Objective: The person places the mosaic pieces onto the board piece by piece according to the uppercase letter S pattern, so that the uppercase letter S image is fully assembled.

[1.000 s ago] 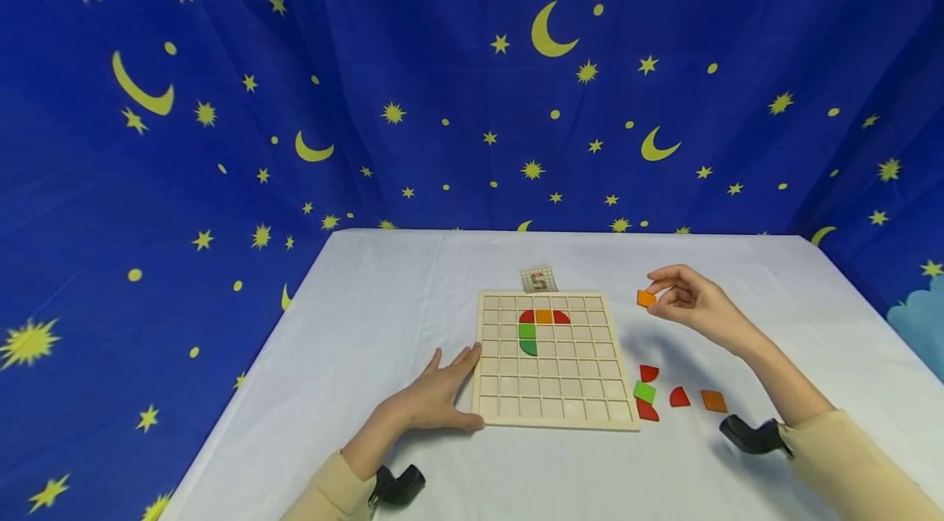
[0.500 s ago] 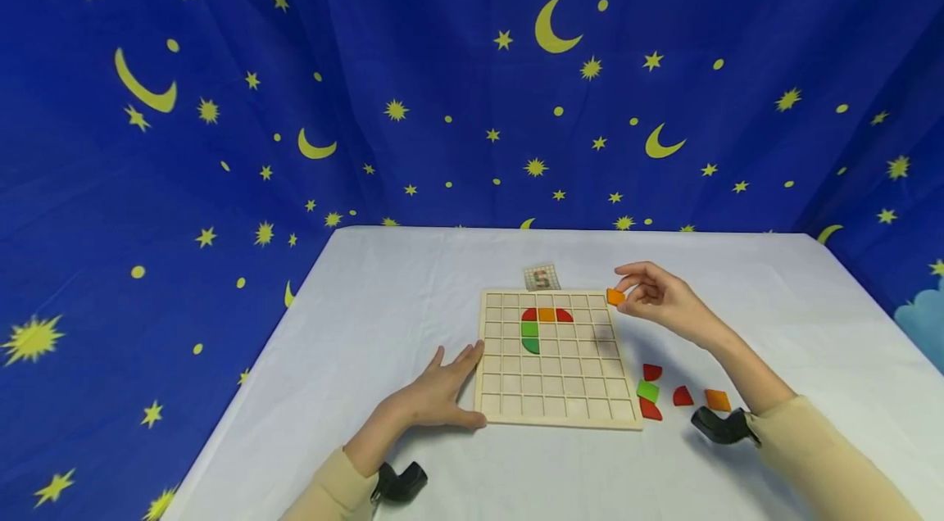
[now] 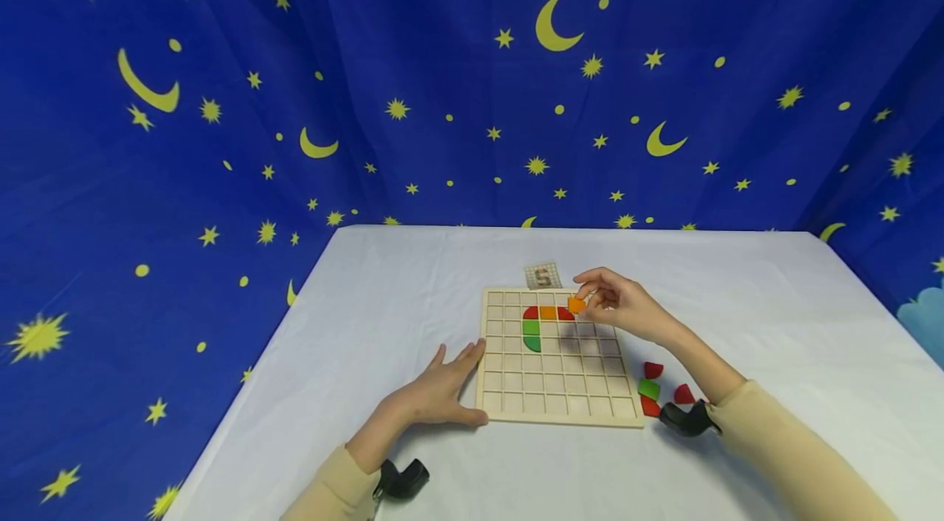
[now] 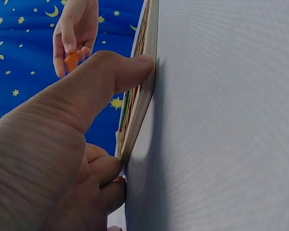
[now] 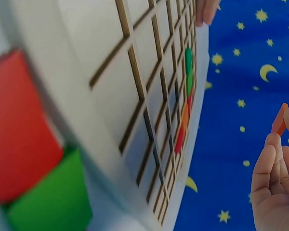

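Observation:
Between thumb and fingertips my right hand (image 3: 627, 310) pinches an orange square tile (image 3: 576, 305). It holds the tile above the upper part of a wooden grid board (image 3: 560, 414); in the right wrist view the orange tile (image 5: 280, 120) shows edge-on, apart from the board. My left hand (image 3: 435, 396) lies spread at the board's left side, thumb (image 4: 130, 72) and fingers touching the edge. Set in the grid are a red quarter-round (image 3: 530, 313), an orange square (image 3: 548, 313), another red quarter-round (image 3: 565, 314), a light green square (image 3: 531, 328) and a darker green quarter-round (image 3: 533, 344).
A small pattern card (image 3: 542, 276) with an S figure lies behind the board. Right of the board are loose red pieces (image 3: 653, 370) and a green square (image 3: 649, 388), partly near the right wrist's black camera (image 3: 687, 420). A starry blue curtain (image 3: 442, 79) hangs behind the white table (image 3: 413, 292).
My right hand has moved left with the orange tile, from beside the board to over its upper part. My left hand has stayed at the board's left edge.

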Available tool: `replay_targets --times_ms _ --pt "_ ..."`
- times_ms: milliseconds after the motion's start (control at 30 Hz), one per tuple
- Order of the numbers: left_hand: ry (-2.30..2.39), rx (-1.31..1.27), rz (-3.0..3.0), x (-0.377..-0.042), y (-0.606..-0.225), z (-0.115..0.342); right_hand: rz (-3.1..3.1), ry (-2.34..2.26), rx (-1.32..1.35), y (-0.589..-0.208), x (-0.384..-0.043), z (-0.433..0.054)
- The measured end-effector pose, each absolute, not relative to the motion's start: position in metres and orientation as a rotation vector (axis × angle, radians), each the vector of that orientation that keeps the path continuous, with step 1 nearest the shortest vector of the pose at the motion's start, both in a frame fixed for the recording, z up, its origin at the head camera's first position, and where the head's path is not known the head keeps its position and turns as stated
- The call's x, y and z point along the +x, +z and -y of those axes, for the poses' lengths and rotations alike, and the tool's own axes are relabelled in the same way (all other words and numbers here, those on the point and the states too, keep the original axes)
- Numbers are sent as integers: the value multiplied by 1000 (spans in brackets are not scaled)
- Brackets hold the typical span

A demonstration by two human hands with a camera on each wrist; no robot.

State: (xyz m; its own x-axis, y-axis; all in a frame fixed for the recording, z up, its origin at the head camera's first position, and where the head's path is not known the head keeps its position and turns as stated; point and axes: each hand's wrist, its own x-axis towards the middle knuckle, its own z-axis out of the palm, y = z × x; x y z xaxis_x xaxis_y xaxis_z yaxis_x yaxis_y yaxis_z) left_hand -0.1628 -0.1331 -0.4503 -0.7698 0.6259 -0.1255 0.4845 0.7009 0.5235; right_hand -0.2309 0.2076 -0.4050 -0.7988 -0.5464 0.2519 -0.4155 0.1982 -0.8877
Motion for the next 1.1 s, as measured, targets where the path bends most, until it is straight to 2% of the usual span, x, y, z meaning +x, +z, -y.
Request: replay_targets --times_ms 600,1100 --pt "691 883 -2623 -163 -451 132 -2317 -1570 -1050 -422 -237 -182" --pt "681 871 -2631 -163 -451 132 -2271 -1420 -963 -439 -239 -172"
